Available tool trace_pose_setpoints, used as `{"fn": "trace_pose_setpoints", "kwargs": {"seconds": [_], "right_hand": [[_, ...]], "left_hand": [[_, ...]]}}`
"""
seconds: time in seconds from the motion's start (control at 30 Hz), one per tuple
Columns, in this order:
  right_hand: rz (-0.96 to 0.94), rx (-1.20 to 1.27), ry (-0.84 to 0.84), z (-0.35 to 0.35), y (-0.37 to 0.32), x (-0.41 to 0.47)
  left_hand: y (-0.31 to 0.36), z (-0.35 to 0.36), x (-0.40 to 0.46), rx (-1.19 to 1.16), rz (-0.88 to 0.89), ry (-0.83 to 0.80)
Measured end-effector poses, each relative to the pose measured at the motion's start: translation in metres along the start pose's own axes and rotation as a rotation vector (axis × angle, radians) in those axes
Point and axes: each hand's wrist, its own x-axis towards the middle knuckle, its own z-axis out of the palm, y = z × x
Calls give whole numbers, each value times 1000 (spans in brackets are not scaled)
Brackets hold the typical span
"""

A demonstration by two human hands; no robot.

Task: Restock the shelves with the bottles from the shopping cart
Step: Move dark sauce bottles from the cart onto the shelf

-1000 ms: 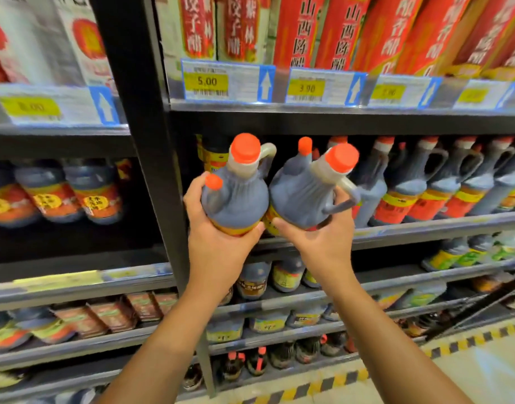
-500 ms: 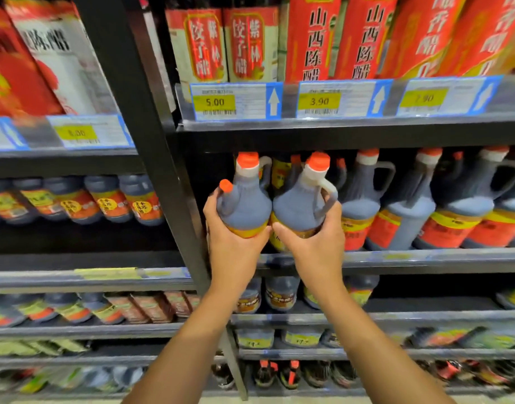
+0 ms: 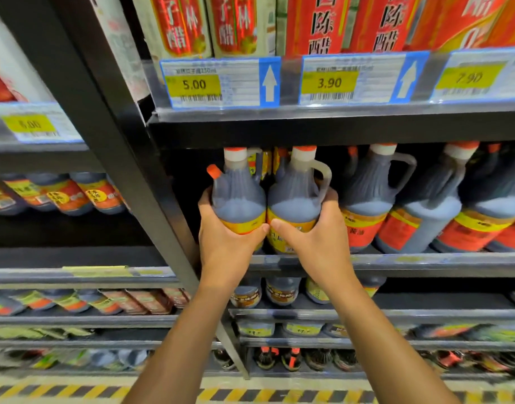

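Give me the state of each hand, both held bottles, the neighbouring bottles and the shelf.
left hand: grips the left bottle low on its body
right hand: grips the right bottle low on its body
left bottle: upright, capped, at the shelf's front edge
right bottle: upright, capped, touching the left bottle
stocked bottles: capped, standing in a row to the right
shelf: partly filled

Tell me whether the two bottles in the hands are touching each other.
Touching. The head view shows the left bottle and the right bottle pressed side by side at their widest part, with no gap between them.
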Motion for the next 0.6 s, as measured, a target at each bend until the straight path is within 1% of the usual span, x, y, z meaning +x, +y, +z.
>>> {"fn": "trace_pose_setpoints", "kwargs": {"seconds": [0.1,0.2,0.3,0.47,0.6], "right_hand": [[-4,7,7,7,1,-2],[3,-39,22,14,3,-2],[-17,-70,28,13,3,1],[15,26,-25,-1,5,4],[17,-4,-72,-7,10,6]], "left_hand": [[-2,-1,2,20,-21,8],[-3,-1,6,102,-48,57],[-4,0,7,161,-58,62],[-9,-1,6,116,-34,38],[-9,-1,5,114,-41,19]]}}
